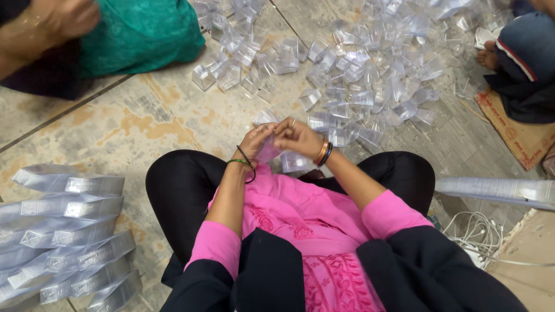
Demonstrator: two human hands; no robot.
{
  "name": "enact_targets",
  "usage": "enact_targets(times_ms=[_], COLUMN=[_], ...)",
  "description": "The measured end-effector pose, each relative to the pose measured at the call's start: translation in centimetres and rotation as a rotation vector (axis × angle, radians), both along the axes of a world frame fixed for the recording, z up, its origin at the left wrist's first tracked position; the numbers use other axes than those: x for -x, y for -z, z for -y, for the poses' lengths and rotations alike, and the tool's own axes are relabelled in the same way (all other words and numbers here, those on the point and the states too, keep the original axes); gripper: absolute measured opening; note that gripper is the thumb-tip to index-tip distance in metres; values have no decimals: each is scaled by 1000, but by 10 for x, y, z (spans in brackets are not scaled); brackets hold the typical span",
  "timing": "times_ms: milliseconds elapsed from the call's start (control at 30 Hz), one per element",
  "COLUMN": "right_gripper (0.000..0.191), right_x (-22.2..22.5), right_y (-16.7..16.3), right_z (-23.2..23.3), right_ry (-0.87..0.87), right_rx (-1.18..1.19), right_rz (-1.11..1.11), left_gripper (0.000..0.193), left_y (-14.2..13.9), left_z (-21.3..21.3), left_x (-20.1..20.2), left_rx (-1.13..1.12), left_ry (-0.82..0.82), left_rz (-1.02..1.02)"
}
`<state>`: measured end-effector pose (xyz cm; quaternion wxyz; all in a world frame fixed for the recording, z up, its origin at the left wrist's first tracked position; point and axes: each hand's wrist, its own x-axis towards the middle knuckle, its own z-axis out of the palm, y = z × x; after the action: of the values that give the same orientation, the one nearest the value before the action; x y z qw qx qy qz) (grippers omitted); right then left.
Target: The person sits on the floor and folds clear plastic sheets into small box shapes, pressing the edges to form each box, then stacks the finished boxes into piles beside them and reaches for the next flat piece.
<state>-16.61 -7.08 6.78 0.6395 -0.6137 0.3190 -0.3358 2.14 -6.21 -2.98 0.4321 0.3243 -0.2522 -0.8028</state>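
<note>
left hand (255, 140): fingers pinched on clear plastic box (267, 151) | right hand (296, 136): gripping the same box from above, fingertips meeting the left hand's | box: between both hands, over the lap | pile of clear boxes (370, 69): on floor (144, 121) just beyond the hands

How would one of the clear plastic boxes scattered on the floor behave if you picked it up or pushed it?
A clear plastic box looks thin-walled, so probably light and easily dented. Its smooth, glossy sides suggest it would slide across the tiled floor rather than roll.
</note>
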Motion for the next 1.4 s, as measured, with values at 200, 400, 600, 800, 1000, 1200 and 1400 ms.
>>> enact_targets(times_ms=[200,400,600,800,1000,1200,1400], right_gripper=[48,18,21,34,16,19,35], right_x=[25,34,6,36,34,44,46], right_y=[7,11,9,14,24,22,27], right_z=[84,104,72,136,161,115,55], right_ry=[590,596,103,783,666,227,-160], right_rx=[612,184,-202,434,324,-149,-198], right_rz=[-1078,-784,-241,-983,-1250,-313,-186], left_gripper=[28,38,57,60,55,50,69], left_y=[16,40,42,14,3,13,18], left_z=[12,11,10,7,12,12,6], left_x=[3,-3,12,1,-1,4,12], left_rx=[-231,32,38,-85,-181,-113,-61], left_ry=[-304,-276,-94,-213,-205,-189,-68], left_rz=[81,232,395,198,356,358,417])
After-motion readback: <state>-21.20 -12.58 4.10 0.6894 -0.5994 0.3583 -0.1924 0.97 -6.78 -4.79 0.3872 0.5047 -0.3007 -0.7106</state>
